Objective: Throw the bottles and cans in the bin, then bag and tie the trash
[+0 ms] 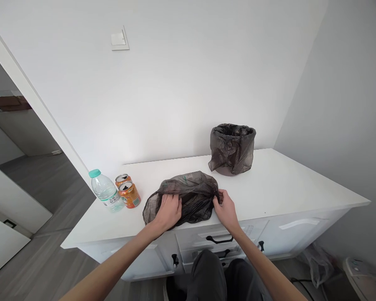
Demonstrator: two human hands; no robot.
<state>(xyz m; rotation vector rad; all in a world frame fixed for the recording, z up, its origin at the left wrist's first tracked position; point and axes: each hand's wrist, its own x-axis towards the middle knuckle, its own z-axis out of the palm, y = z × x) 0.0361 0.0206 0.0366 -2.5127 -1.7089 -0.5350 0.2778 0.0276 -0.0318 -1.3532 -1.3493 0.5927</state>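
A dark, see-through garbage bag [192, 184] lies crumpled near the front edge of the white cabinet top, with something inside that I cannot make out. My right hand [226, 210] pinches its gathered plastic at the right end. At the left part of the same bag, my left hand [169, 210] has its fingers curled into the plastic; the fingertips are partly hidden. Behind and to the right stands a small bin [224, 170], lined with another dark bag [233, 148] folded over its rim.
A clear plastic bottle [104, 187] with a teal cap stands at the left, beside two orange drink cans [130, 195]. The white cabinet top [288, 184] meets a wall behind. Below its front edge are drawers with black handles [219, 240]. A doorway opens at far left.
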